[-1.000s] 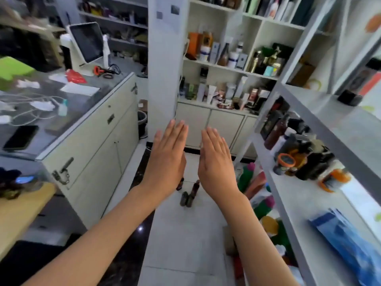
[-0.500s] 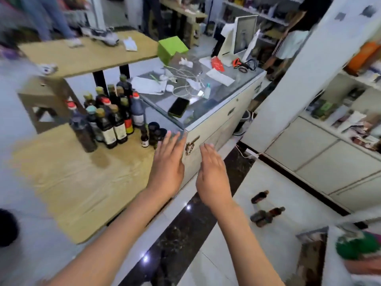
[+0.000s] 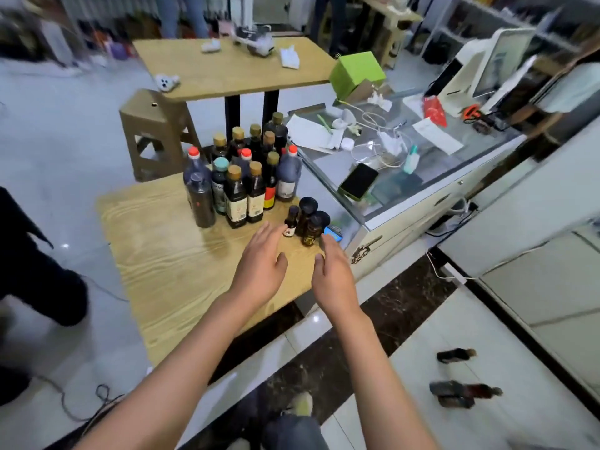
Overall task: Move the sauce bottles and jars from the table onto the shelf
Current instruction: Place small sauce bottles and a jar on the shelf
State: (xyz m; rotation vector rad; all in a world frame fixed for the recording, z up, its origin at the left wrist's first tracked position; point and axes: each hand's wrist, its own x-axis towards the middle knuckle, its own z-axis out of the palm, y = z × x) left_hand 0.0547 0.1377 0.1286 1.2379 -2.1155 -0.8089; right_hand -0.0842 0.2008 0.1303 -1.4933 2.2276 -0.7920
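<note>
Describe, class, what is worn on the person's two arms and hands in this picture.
Both forearms are bare up to the bottom edge of the picture; no sleeve shows. The left hand and the right hand wear no gloves. No watch, bracelet or ring is visible on either wrist or on the fingers that show.

Bare forearms without sleeves, left hand [image 3: 259,266], right hand [image 3: 334,277], dark trouser knee

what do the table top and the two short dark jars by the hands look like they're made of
Table top: looks like light wood or a wood-look laminate, matt, with visible grain lines. Short dark jars: seemingly dark brown glass, though plastic is possible, glossy, with smooth black caps that look plastic. Labels are too blurred to help.
</note>
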